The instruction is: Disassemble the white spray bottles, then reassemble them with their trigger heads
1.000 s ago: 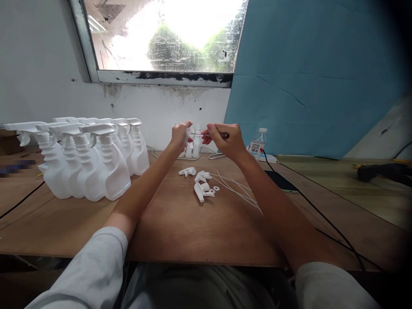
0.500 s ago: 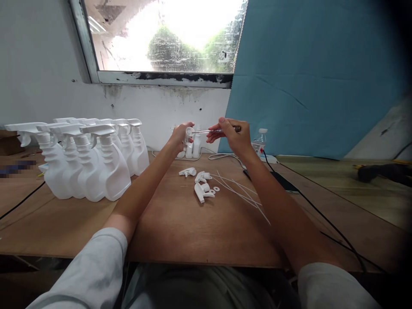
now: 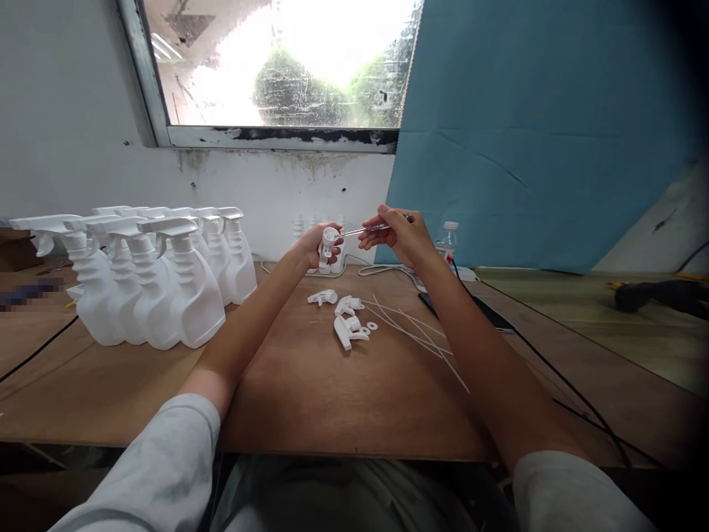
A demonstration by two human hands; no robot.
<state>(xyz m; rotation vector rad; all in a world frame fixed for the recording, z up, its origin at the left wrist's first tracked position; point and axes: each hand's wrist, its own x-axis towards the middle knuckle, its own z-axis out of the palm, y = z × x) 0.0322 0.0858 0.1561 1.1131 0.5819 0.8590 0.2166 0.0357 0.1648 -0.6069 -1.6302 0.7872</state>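
My left hand [image 3: 317, 247] is closed round a white trigger spray head [image 3: 326, 255], its round cap opening [image 3: 331, 236] turned up toward me. From the right, my right hand [image 3: 399, 232] pinches a slim, pointed metal tool [image 3: 354, 231] that looks like tweezers. The tip is at the cap opening; whether it touches anything inside is too small to tell. On the table below lie three loose spray heads, one of them at the front [image 3: 346, 331]. Beside that one are two flat white washers [image 3: 372, 326]. Several thin white tubes [image 3: 415, 332] fan out to the right.
Several white spray bottles [image 3: 199, 303] with heads fitted stand close together at the left. A clear bottle [image 3: 450, 236], a dark flat device [image 3: 487, 314] and black cables [image 3: 565, 377] are at the right. White bottle-like shapes and a pale cord [image 3: 382, 270] lie near the wall.
My left hand has lowered slightly and tilted the spray head, so its cap opening shows more. The metal tool now slants down toward the opening.
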